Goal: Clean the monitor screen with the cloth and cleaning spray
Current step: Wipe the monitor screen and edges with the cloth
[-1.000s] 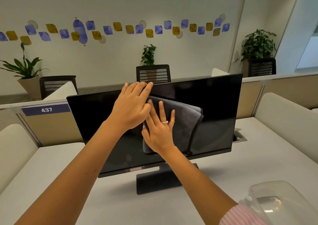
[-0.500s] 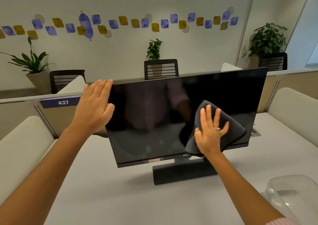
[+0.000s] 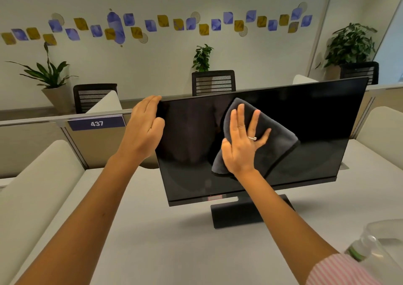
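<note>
Behind desk [image 3: 174, 252], left hand [image 3: 142, 130] flat steadies monitor [image 3: 316, 132]; right hand [image 3: 242, 145] spread presses cloth [image 3: 277, 141].

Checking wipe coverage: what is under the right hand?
The grey cloth, pressed flat on the monitor screen by the right hand. The screen beneath the cloth is hidden.

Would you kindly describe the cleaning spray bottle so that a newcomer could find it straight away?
Start at the black flat monitor standing on the pale grey desk, then look to the desk's near right corner. The clear plastic spray bottle lies there beside the pink striped sleeve; it alone is see-through, with a green band at its neck.
</note>
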Available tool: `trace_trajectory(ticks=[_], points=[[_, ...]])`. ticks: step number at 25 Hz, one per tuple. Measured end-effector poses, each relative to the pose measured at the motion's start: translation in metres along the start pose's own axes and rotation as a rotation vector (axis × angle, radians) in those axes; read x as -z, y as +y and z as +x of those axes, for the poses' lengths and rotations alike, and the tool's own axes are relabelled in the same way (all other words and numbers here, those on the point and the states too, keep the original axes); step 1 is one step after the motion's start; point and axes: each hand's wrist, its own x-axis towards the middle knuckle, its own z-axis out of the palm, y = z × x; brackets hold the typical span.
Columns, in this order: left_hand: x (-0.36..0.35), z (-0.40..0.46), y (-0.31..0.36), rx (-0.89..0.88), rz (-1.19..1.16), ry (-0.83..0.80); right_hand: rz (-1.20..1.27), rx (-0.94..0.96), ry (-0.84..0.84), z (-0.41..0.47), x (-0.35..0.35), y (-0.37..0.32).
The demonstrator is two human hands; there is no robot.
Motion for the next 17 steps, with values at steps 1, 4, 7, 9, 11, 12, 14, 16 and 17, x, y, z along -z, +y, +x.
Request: trace_trajectory(ticks=[1, 4, 7, 9, 11, 12, 14, 16, 17], points=[[0.001, 0.001, -0.001, 0.024, -0.084, -0.01, -0.006, 0.028, 0.0, -0.003, -0.006, -0.015], [-0.001, -0.003, -0.003, 0.182, -0.482, -0.003, -0.013, 0.069, -0.017, -0.013, -0.02, -0.052], [-0.009, -0.022, -0.01, 0.29, -0.784, -0.056, -0.006, 0.107, -0.032, -0.024, -0.032, -0.083], [-0.016, -0.04, -0.016, 0.234, -0.911, -0.126, 0.004, 0.182, -0.041, -0.032, -0.038, -0.098], [-0.02, -0.053, -0.026, 0.251, -1.05, -0.16, -0.005, 0.239, -0.045, -0.041, -0.045, -0.113], [-0.022, -0.057, -0.031, 0.279, -1.1, -0.17, -0.009, 0.247, -0.045, -0.045, -0.049, -0.119], [-0.028, -0.065, -0.042, 0.302, -1.133, -0.173, -0.009, 0.246, -0.052, -0.055, -0.056, -0.127], [-0.035, -0.075, -0.052, 0.32, -1.137, -0.161, -0.019, 0.25, -0.086, -0.068, -0.063, -0.129], [-0.038, -0.079, -0.057, 0.34, -1.146, -0.165, -0.029, 0.25, -0.108, -0.076, -0.066, -0.127]])
